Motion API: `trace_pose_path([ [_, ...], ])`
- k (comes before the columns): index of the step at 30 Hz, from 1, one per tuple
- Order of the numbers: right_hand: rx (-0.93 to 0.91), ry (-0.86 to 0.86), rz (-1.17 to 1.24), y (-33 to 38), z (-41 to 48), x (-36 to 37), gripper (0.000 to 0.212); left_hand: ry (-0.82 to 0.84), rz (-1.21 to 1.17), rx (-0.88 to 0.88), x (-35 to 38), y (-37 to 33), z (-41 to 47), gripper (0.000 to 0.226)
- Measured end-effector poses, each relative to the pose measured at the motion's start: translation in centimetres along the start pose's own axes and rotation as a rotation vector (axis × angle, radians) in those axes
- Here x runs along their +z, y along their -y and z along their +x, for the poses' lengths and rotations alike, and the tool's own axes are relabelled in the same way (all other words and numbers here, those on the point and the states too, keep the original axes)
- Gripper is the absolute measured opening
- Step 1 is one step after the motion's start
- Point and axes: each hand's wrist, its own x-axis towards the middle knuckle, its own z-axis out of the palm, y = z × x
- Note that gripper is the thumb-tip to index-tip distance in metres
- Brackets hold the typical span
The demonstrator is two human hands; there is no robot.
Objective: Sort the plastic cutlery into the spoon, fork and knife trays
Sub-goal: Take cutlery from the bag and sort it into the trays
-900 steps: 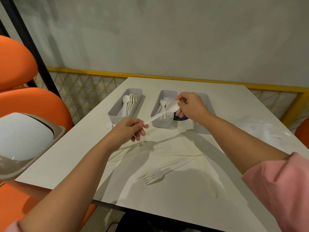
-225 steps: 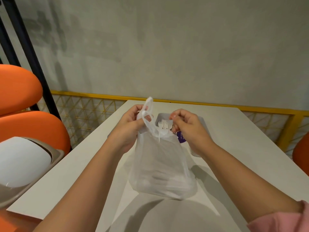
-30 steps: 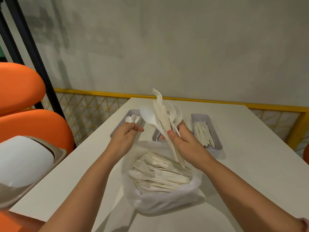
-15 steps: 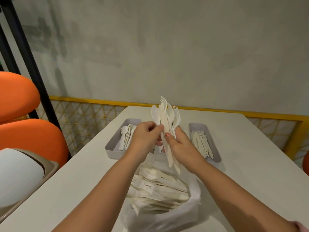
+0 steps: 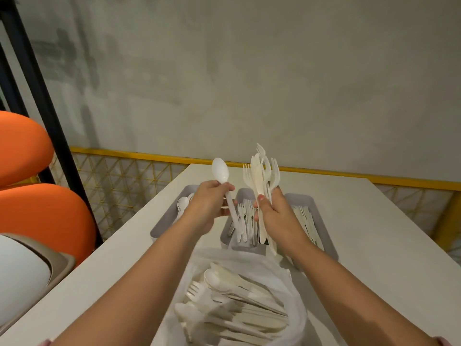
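Left grip (image 5: 207, 208) tight on white spoon (image 5: 220, 172), right grip (image 5: 277, 213) on splayed plastic cutlery bundle (image 5: 259, 176)

Bag (image 5: 296, 315) before trays (image 5: 163, 224) on table (image 5: 374, 233)

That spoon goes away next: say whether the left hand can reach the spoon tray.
Probably yes: the left hand, gripping the spoon, hovers by the open spoon tray, nothing between them; the right hand and its bundle are off to the side.
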Motion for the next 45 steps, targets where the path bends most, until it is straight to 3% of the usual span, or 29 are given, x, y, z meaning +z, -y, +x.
trace_pose_path([
  [3, 0.022, 0.023, -0.011, 0.3, 0.5, -0.3, 0.028, -0.032, 0.036, -0.056, -2.6, 0.3, 2.8, 0.025],
  [9, 0.005, 0.050, -0.001, 0.5, 0.7, -0.8, 0.021, -0.207, 0.412, -0.170, -6.7, 3.1, 8.0, 0.025],
  [14, 0.014, 0.037, 0.028, 0.3, 0.9, -0.8, 0.027, -0.178, 0.858, -0.208, -7.3, 5.6, 9.2, 0.021],
  [17, 0.033, 0.027, 0.032, 0.1, 1.1, -1.0, 0.022, -0.168, 1.077, -0.189, -7.3, 7.3, 9.8, 0.032],
  [22, 0.061, 0.009, 0.054, -0.4, 1.3, -1.5, 0.015, -0.168, 1.220, -0.171, -7.5, 9.3, 10.8, 0.036],
  [25, 0.087, 0.008, 0.070, -0.6, 1.5, -1.7, 0.020, -0.187, 1.186, -0.120, -6.9, 8.2, 10.2, 0.035],
  [29, 0.101, 0.018, 0.079, -0.9, 1.6, -1.8, 0.021, -0.137, 0.868, 0.072, -4.2, 4.7, 8.2, 0.035],
  [31, 0.104, 0.021, 0.102, -0.9, 1.6, -1.7, 0.020, -0.048, 0.670, 0.113, -2.4, 2.8, 6.5, 0.033],
  [35, 0.085, -0.002, 0.132, -0.8, 1.6, -1.5, 0.020, 0.236, 0.317, 0.025, 0.2, 0.5, 3.9, 0.041],
  [38, 0.051, -0.002, 0.143, -0.8, 1.6, -1.4, 0.020, 0.367, 0.220, 0.020, 1.5, 0.0, 2.6, 0.038],
  [45, 0.062, 0.001, 0.180, -0.6, 1.5, -1.5, 0.024, 0.245, 0.120, 0.078, 2.9, -0.2, 1.8, 0.022],
])
